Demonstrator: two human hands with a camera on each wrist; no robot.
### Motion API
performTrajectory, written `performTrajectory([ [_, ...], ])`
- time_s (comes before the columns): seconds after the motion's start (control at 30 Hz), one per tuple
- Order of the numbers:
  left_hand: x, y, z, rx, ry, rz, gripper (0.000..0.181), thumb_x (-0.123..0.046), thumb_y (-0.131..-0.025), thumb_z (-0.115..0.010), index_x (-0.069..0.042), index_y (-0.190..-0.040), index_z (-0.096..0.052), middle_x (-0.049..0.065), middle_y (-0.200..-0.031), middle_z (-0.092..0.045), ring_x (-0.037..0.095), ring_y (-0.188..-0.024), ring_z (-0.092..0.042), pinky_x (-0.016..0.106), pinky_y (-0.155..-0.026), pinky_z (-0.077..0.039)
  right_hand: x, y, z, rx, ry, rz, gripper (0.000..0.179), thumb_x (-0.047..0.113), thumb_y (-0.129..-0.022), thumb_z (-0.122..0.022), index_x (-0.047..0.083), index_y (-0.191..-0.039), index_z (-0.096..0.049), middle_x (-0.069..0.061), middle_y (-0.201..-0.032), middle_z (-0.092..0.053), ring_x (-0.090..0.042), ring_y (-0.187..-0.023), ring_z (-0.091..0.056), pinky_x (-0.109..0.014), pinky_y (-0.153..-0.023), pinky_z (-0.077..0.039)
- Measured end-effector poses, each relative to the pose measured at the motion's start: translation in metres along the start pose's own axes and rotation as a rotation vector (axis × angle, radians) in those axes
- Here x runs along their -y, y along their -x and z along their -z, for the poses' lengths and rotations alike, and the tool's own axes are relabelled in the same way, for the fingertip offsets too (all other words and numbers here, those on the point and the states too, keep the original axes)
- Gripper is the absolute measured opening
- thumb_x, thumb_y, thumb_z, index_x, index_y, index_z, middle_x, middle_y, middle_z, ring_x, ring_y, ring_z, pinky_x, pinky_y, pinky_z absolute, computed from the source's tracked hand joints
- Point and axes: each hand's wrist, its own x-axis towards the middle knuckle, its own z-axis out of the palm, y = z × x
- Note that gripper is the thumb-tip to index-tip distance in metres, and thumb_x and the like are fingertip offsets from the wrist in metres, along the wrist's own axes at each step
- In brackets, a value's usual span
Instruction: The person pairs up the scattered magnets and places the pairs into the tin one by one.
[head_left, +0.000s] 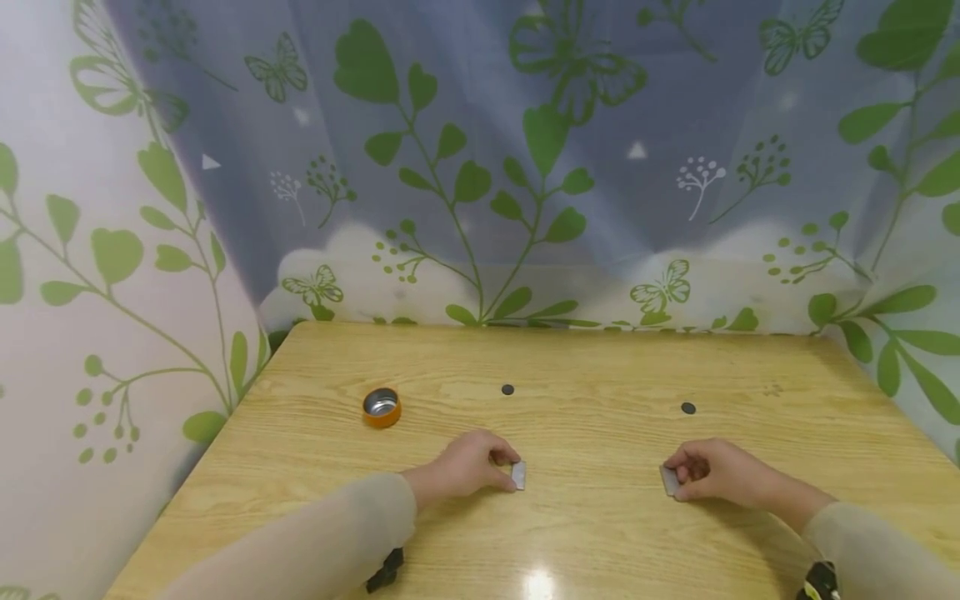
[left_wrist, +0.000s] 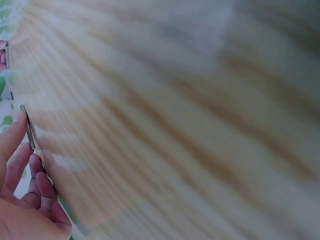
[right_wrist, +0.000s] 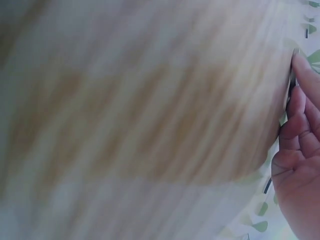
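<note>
My left hand [head_left: 467, 467] pinches a small flat grey rectangular piece [head_left: 519, 475] between thumb and fingers, close over the wooden table [head_left: 585, 533]. To the right, my right hand [head_left: 723, 473] holds a similar grey piece [head_left: 670, 481] by its edge, low at the tabletop. In the left wrist view the grey piece [left_wrist: 28, 127] shows edge-on as a thin slab at the fingertips [left_wrist: 21, 120]. The right wrist view has the other piece [right_wrist: 292, 75] edge-on too, with the thumb and fingers at its side. The two pieces stand well apart.
Behind the left hand sits a small round orange container [head_left: 382, 407] with a shiny metal inside. Two dark round discs lie farther back, one disc [head_left: 507, 389] near the middle and another disc [head_left: 687, 408] beyond the right hand. A leaf-patterned curtain [head_left: 465, 250] borders the table's far edge.
</note>
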Motion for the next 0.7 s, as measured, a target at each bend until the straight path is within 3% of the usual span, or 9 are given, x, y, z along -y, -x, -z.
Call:
performTrajectory([
  [0.7, -0.022, -0.009, -0.015, -0.016, 0.008, 0.056, 0.027, -0.019, -0.07, -0.082, -0.013, -0.095, -0.072, -0.01, -0.078, -0.057, 0.005, -0.074, -0.049, 0.022, -0.069, -0.041, 0.012, -0.015, -0.012, 0.026, 0.007, -0.031, 0.038, 0.021, -0.079, -0.075, -0.001, -0.106, -0.063, 0.003, -0.085, -0.058, -0.004, -0.074, -0.052, -0.023, -0.066, -0.047],
])
